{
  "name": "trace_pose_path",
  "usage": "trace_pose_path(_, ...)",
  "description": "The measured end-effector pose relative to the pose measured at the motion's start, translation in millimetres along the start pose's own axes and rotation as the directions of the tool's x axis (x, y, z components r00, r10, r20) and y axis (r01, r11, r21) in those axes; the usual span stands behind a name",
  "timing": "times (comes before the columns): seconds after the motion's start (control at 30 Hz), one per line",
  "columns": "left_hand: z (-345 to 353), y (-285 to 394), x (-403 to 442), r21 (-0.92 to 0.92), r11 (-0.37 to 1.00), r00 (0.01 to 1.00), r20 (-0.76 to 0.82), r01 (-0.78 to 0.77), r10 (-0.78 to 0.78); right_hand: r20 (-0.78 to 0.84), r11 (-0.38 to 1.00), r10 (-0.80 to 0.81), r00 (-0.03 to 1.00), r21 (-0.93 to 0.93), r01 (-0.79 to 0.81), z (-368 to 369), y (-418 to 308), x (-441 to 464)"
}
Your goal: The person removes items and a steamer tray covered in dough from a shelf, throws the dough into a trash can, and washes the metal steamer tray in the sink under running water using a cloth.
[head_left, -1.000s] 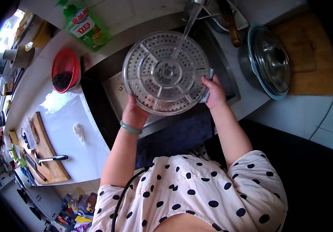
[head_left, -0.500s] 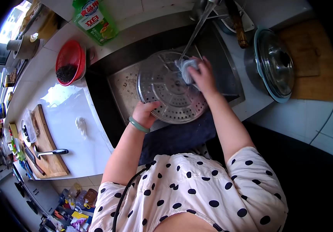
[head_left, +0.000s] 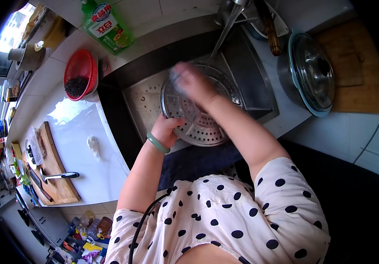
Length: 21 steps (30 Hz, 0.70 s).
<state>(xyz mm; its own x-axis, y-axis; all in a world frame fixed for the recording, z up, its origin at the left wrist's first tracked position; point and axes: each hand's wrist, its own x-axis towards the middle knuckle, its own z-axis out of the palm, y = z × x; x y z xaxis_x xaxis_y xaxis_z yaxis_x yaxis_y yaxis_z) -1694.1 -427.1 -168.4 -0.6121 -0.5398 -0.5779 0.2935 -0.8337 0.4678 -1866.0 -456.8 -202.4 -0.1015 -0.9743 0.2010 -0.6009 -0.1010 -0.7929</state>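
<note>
A round, perforated metal steamer tray is held tilted in the sink. My left hand, with a green bangle at the wrist, grips its near-left rim, thumb over the top and the other fingers hidden beneath. My right hand is smeared by motion over the tray's far-left part. Under its fingers a bluish-grey cloth shows only as a blur. Water runs from the faucet and falls at the tray's far side.
A green detergent bottle and a red basket with a dark scrubber stand left of the sink. Further left lies a cutting board with a knife. At right sits a glass-lidded pot.
My right hand has swept left across the tray with the cloth, from the far right to the far left. The tray has shifted slightly; my left hand keeps its hold on the rim.
</note>
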Motion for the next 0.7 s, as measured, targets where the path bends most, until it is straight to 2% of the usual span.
trace_pose_path(0.03, -7, -3, 8, 0.000, 1.000, 1.000, -0.006, -0.022, 0.022, 0.027, 0.960, -0.267, 0.963, -0.077, 0.268, 12, -24, -8)
trace_pose_path(0.07, -11, -4, 12, 0.002, 0.999, 0.999, -0.014, -0.044, 0.045, 0.124, 0.932, -0.314, 0.941, -0.147, 0.330, 14, -54, -15)
trace_pose_path(0.17, -2, 9, 1, 0.065, 0.998, 1.000, 0.010, -0.010, 0.009, 0.026, 0.913, -0.370, 0.929, -0.173, 0.368, 11, -24, 5)
trace_pose_path(0.2, 5, 13, -6, 0.090, 0.995, 0.999, 0.011, 0.030, -0.031, -0.105, 0.975, -0.196, 0.975, -0.124, 0.183, 7, -3, 16)
trace_pose_path(0.23, 10, 16, -8, 0.104, 0.994, 1.000, 0.010, 0.018, -0.019, -0.102, 0.980, 0.198, 0.975, 0.029, -0.196, -10, 2, 28)
trace_pose_path(0.3, 16, 19, -10, 0.129, 0.992, 1.000, 0.006, 0.000, 0.000, 0.025, 0.889, 0.424, 0.905, 0.180, -0.421, -23, 8, 31)
trace_pose_path(0.33, 11, 16, -5, 0.118, 0.993, 1.000, 0.001, -0.015, 0.015, 0.029, 0.963, 0.202, 0.979, 0.176, -0.204, -10, 4, 25)
trace_pose_path(0.37, 2, 11, 4, 0.106, 0.994, 1.000, -0.004, -0.030, 0.030, 0.036, 0.985, -0.031, 0.999, 0.173, 0.024, 9, -7, 15)
trace_pose_path(0.4, -3, 9, 10, 0.096, 0.994, 0.999, -0.010, -0.044, 0.045, 0.061, 0.964, -0.256, 0.965, 0.092, 0.250, 19, -27, 6)
trace_pose_path(0.43, -4, 9, 10, 0.078, 0.993, 0.996, -0.024, -0.085, 0.087, 0.206, 0.919, -0.388, 0.899, 0.004, 0.395, 14, -57, 1)
trace_pose_path(0.5, -6, 9, 7, 0.045, 0.987, 0.986, -0.059, -0.154, 0.156, 0.128, 0.919, -0.386, 0.914, -0.034, 0.393, 12, -43, 5)
trace_pose_path(0.53, -6, 10, 3, 0.039, 0.988, 0.986, -0.068, -0.148, 0.151, 0.045, 0.992, -0.124, 0.991, 0.021, 0.123, 9, -17, 10)
trace_pose_path(0.57, -4, 12, -2, 0.016, 0.989, 0.988, -0.053, -0.144, 0.145, -0.020, 0.984, 0.150, 0.988, 0.097, -0.148, 4, 15, 16)
trace_pose_path(0.63, 0, 17, -8, -0.034, 0.989, 0.990, -0.021, -0.142, 0.141, -0.182, 0.923, 0.332, 0.926, 0.264, -0.279, -16, 39, 20)
trace_pose_path(0.67, -4, 15, -6, 0.000, 0.991, 0.990, 0.039, -0.135, 0.135, -0.268, 0.973, 0.233, 0.935, 0.063, -0.224, -13, 32, 15)
trace_pose_path(0.7, -7, 12, -2, -0.062, 0.985, 0.987, 0.012, -0.158, 0.159, -0.181, 0.991, 0.125, 0.975, 0.061, -0.116, -7, 21, 3)
